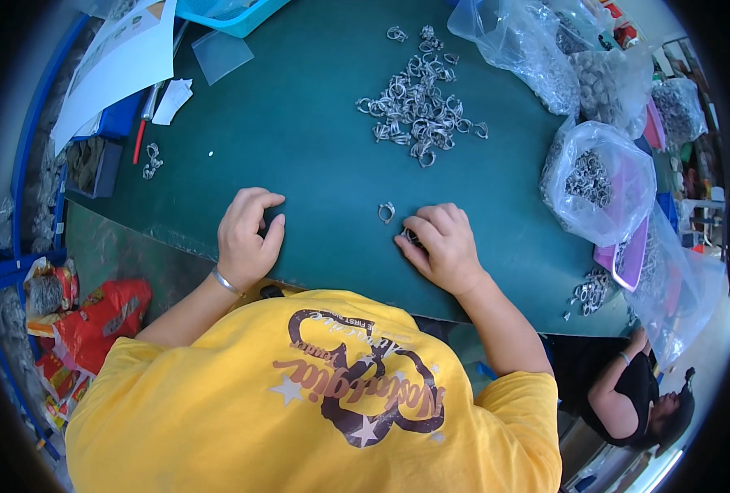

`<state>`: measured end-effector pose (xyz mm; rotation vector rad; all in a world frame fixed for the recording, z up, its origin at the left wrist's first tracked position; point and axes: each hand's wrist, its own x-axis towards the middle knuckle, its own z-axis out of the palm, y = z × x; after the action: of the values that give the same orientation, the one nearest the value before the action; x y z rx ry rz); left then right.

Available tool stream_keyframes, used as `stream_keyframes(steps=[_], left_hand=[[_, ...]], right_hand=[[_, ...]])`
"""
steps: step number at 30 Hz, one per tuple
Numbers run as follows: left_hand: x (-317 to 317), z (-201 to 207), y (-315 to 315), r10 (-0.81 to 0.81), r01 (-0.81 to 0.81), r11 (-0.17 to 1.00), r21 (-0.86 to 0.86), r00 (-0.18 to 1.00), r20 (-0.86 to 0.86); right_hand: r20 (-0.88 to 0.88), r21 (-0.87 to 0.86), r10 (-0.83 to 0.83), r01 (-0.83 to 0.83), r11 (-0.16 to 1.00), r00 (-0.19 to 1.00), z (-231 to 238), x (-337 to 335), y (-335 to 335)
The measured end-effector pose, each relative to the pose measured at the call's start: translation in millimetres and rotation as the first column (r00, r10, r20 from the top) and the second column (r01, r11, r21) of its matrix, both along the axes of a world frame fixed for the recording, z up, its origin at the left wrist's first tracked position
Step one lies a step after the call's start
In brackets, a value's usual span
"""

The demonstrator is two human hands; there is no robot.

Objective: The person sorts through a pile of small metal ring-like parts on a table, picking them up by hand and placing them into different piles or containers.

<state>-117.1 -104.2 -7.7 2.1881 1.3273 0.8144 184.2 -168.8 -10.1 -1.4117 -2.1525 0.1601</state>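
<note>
My left hand [248,238] rests over the green table near its front edge, thumb and forefinger apart and nothing between them. Across from it, my right hand [445,249] is closed at the tabletop, with a silver metal ring [412,237] partly showing between thumb and fingers. Just beyond those fingertips lies a single silver ring [386,213]. Farther back is a loose pile of similar rings [422,103]. The other fingers of my right hand hide most of what is under them.
Clear plastic bags of metal pieces [595,177] and a purple basket [628,255] crowd the right side. A small ring cluster [152,162] lies at the left, near a red pen [139,141] and papers. A turquoise basket [233,18] stands at the back. Another person [628,394] sits at lower right.
</note>
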Motion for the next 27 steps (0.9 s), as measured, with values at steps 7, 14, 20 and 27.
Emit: stream_keyframes(steps=[7, 14, 20, 27], left_hand=[[1, 1, 0, 0.004, -0.004, 1.0, 0.01, 1.0, 0.001], [0, -3, -1, -0.012, 0.01, 0.999, 0.045, 1.0, 0.029], [-2, -1, 1, -0.018, 0.017, 0.999, 0.037, 1.0, 0.017], [2, 0, 0, -0.01, 0.01, 1.0, 0.017, 1.0, 0.012]], right_hand=[[-0.091, 0.078, -0.424, 0.431, 0.899, 0.901, -1, 1, 35], [-0.092, 0.023, -0.302, 0.305, 0.952, 0.949, 3, -10, 35], [0.054, 0.112, -0.11, 0.104, 0.988, 0.992, 0, -34, 24], [-0.085, 0.189, -0.159, 0.172, 0.967, 0.984, -1, 11, 2]])
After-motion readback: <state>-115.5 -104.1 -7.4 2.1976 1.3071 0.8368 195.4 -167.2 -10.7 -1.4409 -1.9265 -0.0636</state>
